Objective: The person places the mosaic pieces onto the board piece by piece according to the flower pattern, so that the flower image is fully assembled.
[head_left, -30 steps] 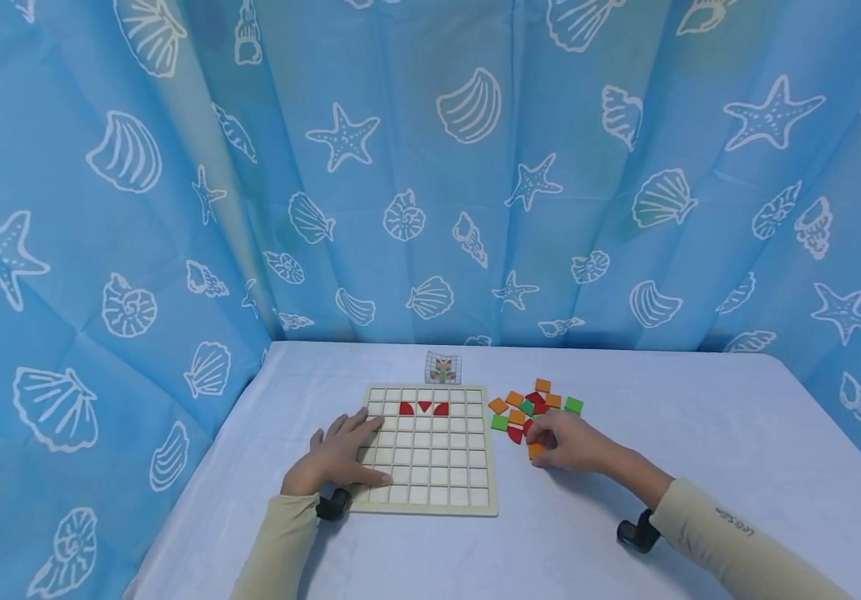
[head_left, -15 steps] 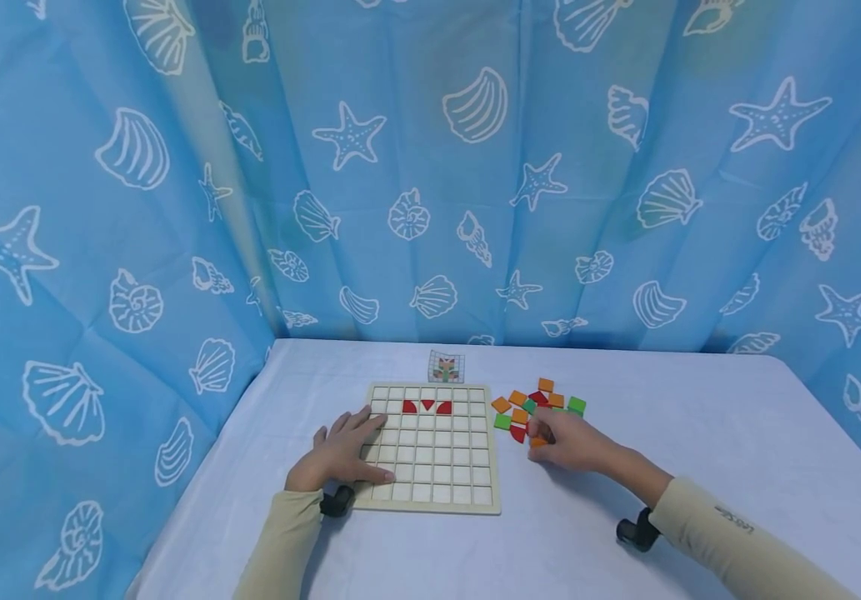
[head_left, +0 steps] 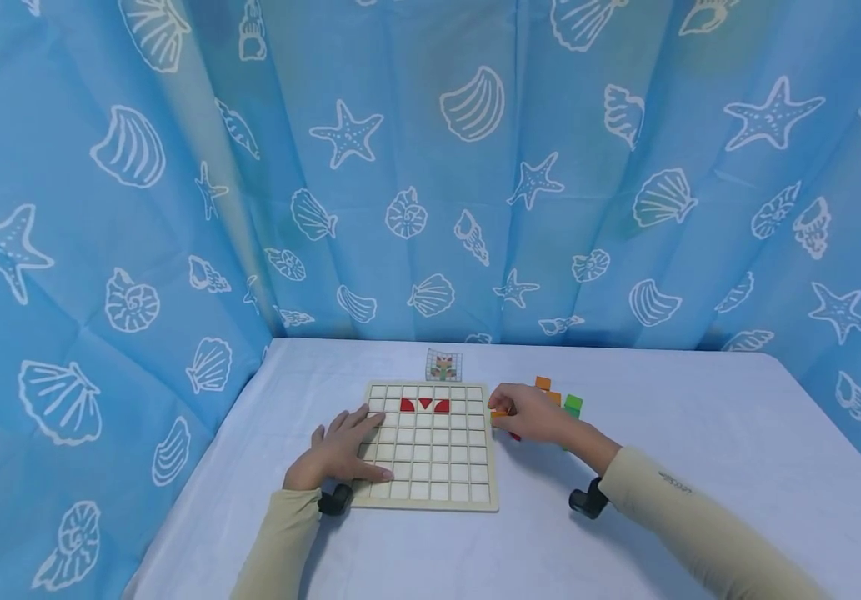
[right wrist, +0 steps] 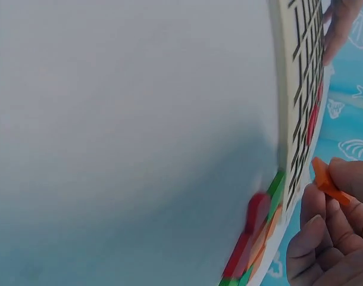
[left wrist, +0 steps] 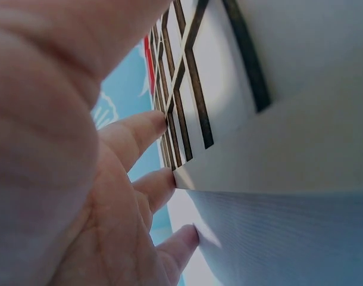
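A cream grid board (head_left: 430,506) lies on the white table. In its second row sit two red quarter-round tiles (head_left: 441,406) with a red triangle tile (head_left: 425,403) between them. My left hand (head_left: 340,450) rests with spread fingers on the board's left side; in the left wrist view its fingertips (left wrist: 155,122) touch the frame. My right hand (head_left: 538,414) is at the board's right edge and pinches an orange square tile (right wrist: 329,183) between thumb and fingers. Below that hand, the right wrist view shows part of the loose tile pile.
Loose orange tiles (head_left: 543,383) and green tiles (head_left: 573,403) lie right of the board, partly covered by the right hand. A small picture card (head_left: 443,365) with a coloured pattern on a grid lies behind the board. A blue shell-print curtain (head_left: 415,167) hangs behind the table.
My right hand has lifted an orange square tile from the near side of the pile and moved left and away from me to the board's right edge. The left hand has stayed put.
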Tool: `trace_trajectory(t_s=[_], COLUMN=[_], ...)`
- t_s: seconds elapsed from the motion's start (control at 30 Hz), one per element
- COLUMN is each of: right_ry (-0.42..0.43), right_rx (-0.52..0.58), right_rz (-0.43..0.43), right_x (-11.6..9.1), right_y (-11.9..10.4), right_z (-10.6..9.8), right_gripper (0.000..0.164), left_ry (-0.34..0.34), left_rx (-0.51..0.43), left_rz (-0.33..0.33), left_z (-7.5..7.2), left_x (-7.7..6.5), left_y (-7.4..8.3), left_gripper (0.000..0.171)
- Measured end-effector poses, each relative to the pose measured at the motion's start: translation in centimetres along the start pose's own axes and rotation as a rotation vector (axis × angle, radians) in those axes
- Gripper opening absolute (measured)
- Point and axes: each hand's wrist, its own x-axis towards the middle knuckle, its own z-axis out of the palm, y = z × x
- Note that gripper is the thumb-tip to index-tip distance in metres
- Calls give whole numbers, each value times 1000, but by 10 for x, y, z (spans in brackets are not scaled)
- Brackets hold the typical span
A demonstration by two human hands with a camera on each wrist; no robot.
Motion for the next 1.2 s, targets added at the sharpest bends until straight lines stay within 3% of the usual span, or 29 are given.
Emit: trace_trajectory(t_s=[0.17, 0.5, 0.67, 0.87, 1.2], right_ry=[-14, -12, 17, 39, 47], right_rx=[51, 37, 39, 144, 161], right_rz=[3, -3, -52, -66, -158], right_x=[8, 16, 27, 40, 54], right_y=[-9, -19, -26, -42, -60], right_z=[8, 11, 18, 29, 50], right_gripper=[22, 21, 22, 23, 10], left_ry=[8, 14, 13, 16, 4], left_rx=[2, -1, -14, -15, -2], left_rz=[1, 1, 1, 12, 14], left_z=[0, -3, 0, 0, -2], left_x=[0, -2, -2, -1, -1], left_y=[-2, -1, 0, -2, -2], left_gripper=[103, 103, 104, 104, 103])
